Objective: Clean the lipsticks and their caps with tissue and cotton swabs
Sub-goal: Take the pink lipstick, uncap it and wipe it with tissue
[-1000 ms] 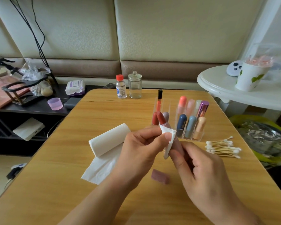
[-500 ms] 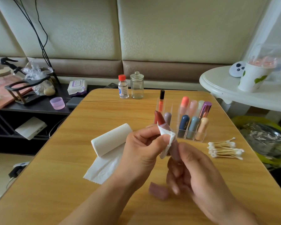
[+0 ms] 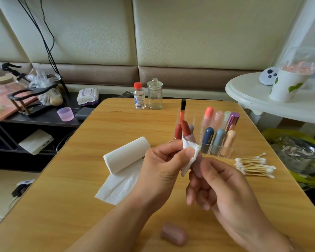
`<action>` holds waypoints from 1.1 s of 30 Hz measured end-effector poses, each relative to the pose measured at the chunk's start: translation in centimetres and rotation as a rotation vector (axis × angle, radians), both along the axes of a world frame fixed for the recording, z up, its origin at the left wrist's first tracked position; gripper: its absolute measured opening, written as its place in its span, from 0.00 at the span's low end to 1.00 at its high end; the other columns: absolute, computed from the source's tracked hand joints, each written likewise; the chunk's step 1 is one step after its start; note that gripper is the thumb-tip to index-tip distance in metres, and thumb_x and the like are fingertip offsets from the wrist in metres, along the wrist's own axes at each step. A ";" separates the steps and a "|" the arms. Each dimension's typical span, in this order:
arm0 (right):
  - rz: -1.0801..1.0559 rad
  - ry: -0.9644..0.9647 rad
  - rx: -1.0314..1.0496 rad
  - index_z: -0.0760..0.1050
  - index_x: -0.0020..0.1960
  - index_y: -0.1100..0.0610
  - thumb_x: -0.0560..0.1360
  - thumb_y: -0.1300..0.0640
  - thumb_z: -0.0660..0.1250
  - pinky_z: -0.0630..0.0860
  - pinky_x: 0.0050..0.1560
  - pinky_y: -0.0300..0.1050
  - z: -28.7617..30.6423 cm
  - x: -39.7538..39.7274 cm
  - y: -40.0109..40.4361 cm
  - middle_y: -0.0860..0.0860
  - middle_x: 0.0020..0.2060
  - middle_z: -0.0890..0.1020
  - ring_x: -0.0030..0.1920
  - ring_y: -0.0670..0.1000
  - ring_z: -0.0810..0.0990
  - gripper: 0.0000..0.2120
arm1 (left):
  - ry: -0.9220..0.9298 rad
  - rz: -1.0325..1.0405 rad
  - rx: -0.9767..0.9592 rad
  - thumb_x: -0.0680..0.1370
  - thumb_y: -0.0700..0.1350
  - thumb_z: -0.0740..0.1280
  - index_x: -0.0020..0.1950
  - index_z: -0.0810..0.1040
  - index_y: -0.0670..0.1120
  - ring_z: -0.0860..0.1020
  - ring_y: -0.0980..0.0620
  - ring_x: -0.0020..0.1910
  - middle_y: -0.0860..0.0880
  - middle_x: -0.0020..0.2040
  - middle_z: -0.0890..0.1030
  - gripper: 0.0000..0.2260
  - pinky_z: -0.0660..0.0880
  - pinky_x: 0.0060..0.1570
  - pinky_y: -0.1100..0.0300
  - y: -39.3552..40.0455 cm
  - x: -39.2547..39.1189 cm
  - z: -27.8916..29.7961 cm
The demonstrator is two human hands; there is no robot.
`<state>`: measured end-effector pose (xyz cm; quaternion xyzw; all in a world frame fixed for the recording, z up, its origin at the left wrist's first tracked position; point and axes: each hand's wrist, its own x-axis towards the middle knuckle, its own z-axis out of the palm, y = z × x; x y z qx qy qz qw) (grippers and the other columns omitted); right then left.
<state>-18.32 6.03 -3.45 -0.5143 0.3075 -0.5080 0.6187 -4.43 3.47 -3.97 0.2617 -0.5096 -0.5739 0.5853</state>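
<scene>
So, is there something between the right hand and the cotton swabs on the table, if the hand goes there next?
Nothing visible stands in the way. The pile of wooden-stick cotton swabs lies on bare tabletop to the right of the right hand. However, that hand holds the uncapped mauve lipstick tube, so it is not free.

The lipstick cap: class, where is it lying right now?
In the head view, the mauve lipstick cap lies on its side on the wooden table, near the front edge, below and between the person's forearms.
</scene>
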 end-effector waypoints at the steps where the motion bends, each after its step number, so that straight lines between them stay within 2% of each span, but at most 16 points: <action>1: -0.014 -0.004 0.010 0.79 0.39 0.53 0.66 0.33 0.74 0.66 0.22 0.39 -0.1 0.1 0.0 0.55 0.33 0.77 0.29 0.57 0.79 0.23 | 0.014 -0.002 0.014 0.78 0.46 0.67 0.43 0.74 0.28 0.71 0.44 0.23 0.38 0.31 0.74 0.19 0.70 0.24 0.59 0.0 -0.1 0.1; 3: -0.115 0.056 -0.054 0.78 0.43 0.51 0.68 0.29 0.70 0.65 0.22 0.39 -0.4 0.3 0.3 0.54 0.34 0.78 0.30 0.56 0.78 0.25 | 0.111 0.048 0.105 0.78 0.45 0.68 0.41 0.77 0.32 0.72 0.44 0.26 0.40 0.31 0.75 0.15 0.72 0.24 0.58 0.0 -0.4 0.4; 6: -0.230 0.208 -0.344 0.75 0.50 0.46 0.77 0.30 0.57 0.68 0.28 0.36 -1.4 0.7 2.1 0.52 0.40 0.82 0.30 0.54 0.78 0.21 | 0.317 0.228 0.238 0.72 0.44 0.67 0.36 0.82 0.43 0.76 0.54 0.33 0.46 0.34 0.79 0.08 0.75 0.33 0.63 -0.9 0.0 0.2; 8: -0.174 0.367 -0.464 0.76 0.55 0.43 0.78 0.30 0.52 0.72 0.32 0.39 -2.3 1.2 3.4 0.48 0.43 0.84 0.33 0.50 0.79 0.22 | 0.417 0.287 0.285 0.74 0.42 0.67 0.34 0.81 0.44 0.77 0.56 0.34 0.48 0.33 0.79 0.09 0.75 0.35 0.66 -1.6 0.7 0.2; 10: -0.065 0.632 -0.537 0.77 0.52 0.43 0.77 0.30 0.52 0.75 0.40 0.42 -3.0 1.7 3.9 0.37 0.45 0.80 0.40 0.42 0.79 0.22 | 0.504 0.330 0.327 0.74 0.40 0.67 0.34 0.81 0.44 0.78 0.57 0.33 0.48 0.33 0.79 0.09 0.75 0.34 0.67 -2.0 1.4 0.4; 12: 0.056 0.853 -0.557 0.70 0.51 0.39 0.70 0.32 0.54 0.70 0.46 0.34 -3.6 2.7 4.1 0.30 0.46 0.73 0.46 0.34 0.72 0.17 | 0.549 0.356 0.360 0.76 0.39 0.65 0.38 0.80 0.43 0.78 0.57 0.34 0.49 0.35 0.80 0.08 0.75 0.34 0.68 -2.3 1.8 0.5; 14: -0.018 0.999 -0.658 0.64 0.52 0.40 0.66 0.35 0.58 0.69 0.39 0.30 -3.8 3.5 4.6 0.36 0.44 0.72 0.43 0.35 0.71 0.18 | 0.562 0.370 0.379 0.80 0.39 0.63 0.41 0.79 0.42 0.78 0.57 0.34 0.49 0.35 0.80 0.09 0.75 0.33 0.68 -2.5 2.0 0.3; 16: -0.086 1.080 -0.751 0.65 0.48 0.42 0.67 0.37 0.60 0.71 0.31 0.33 -3.6 3.9 5.3 0.41 0.35 0.69 0.35 0.38 0.72 0.14 | 0.569 0.371 0.380 0.78 0.39 0.64 0.42 0.80 0.42 0.79 0.57 0.35 0.49 0.36 0.80 0.07 0.75 0.34 0.67 -2.6 2.2 0.3; 19: -0.183 1.171 -0.847 0.65 0.45 0.41 0.71 0.38 0.60 0.68 0.26 0.37 -3.8 4.4 5.7 0.44 0.29 0.66 0.27 0.44 0.70 0.10 | 0.560 0.363 0.362 0.72 0.41 0.67 0.38 0.82 0.43 0.78 0.56 0.37 0.49 0.37 0.80 0.06 0.75 0.35 0.67 -2.6 2.4 0.2; 21: -0.172 1.170 -0.847 0.65 0.45 0.41 0.74 0.39 0.59 0.66 0.24 0.37 -3.7 4.4 5.8 0.44 0.28 0.65 0.24 0.46 0.68 0.08 | 0.540 0.357 0.332 0.76 0.39 0.65 0.37 0.81 0.43 0.76 0.56 0.36 0.48 0.36 0.78 0.09 0.74 0.35 0.66 -2.5 2.4 0.2; 24: -0.132 1.142 -0.765 0.68 0.49 0.41 0.72 0.37 0.59 0.70 0.26 0.36 -2.6 3.4 5.9 0.42 0.33 0.73 0.28 0.42 0.73 0.10 | 0.354 0.411 0.245 0.80 0.36 0.61 0.38 0.78 0.42 0.73 0.54 0.35 0.48 0.34 0.76 0.12 0.71 0.36 0.63 -2.2 2.1 0.4; 26: -0.059 0.961 -0.588 0.69 0.54 0.40 0.78 0.36 0.54 0.74 0.35 0.38 -1.6 2.3 5.3 0.42 0.42 0.80 0.36 0.43 0.78 0.11 | 0.050 0.517 0.219 0.81 0.36 0.59 0.39 0.79 0.43 0.76 0.53 0.37 0.47 0.36 0.80 0.14 0.72 0.40 0.59 -1.9 2.8 1.2; 27: 0.029 0.829 -0.507 0.69 0.55 0.41 0.80 0.36 0.52 0.75 0.37 0.42 -1.6 1.6 4.7 0.45 0.43 0.81 0.36 0.47 0.78 0.13 | -0.099 0.563 0.205 0.80 0.36 0.58 0.42 0.80 0.43 0.78 0.52 0.38 0.46 0.38 0.82 0.13 0.74 0.41 0.57 -1.5 3.3 2.0; 29: 0.009 0.670 -0.400 0.69 0.55 0.44 0.83 0.38 0.51 0.74 0.39 0.50 -1.5 0.6 3.5 0.49 0.42 0.82 0.34 0.52 0.75 0.13 | -0.283 0.611 0.122 0.79 0.34 0.55 0.47 0.75 0.43 0.79 0.51 0.37 0.46 0.38 0.82 0.11 0.76 0.38 0.57 -0.2 4.9 3.4; 31: -0.043 0.582 -0.306 0.70 0.55 0.49 0.83 0.43 0.52 0.75 0.40 0.46 -1.3 0.4 2.7 0.49 0.41 0.82 0.37 0.58 0.74 0.13 | -0.403 0.615 -0.049 0.77 0.33 0.53 0.49 0.71 0.46 0.73 0.51 0.32 0.50 0.32 0.77 0.11 0.70 0.33 0.58 2.3 6.5 4.6; 33: -0.044 0.498 -0.180 0.70 0.55 0.54 0.80 0.44 0.53 0.72 0.36 0.36 -1.3 0.2 2.8 0.49 0.40 0.83 0.38 0.58 0.73 0.15 | -0.646 0.451 -0.244 0.76 0.37 0.54 0.50 0.73 0.49 0.69 0.52 0.31 0.53 0.32 0.73 0.11 0.66 0.32 0.56 5.9 7.3 4.7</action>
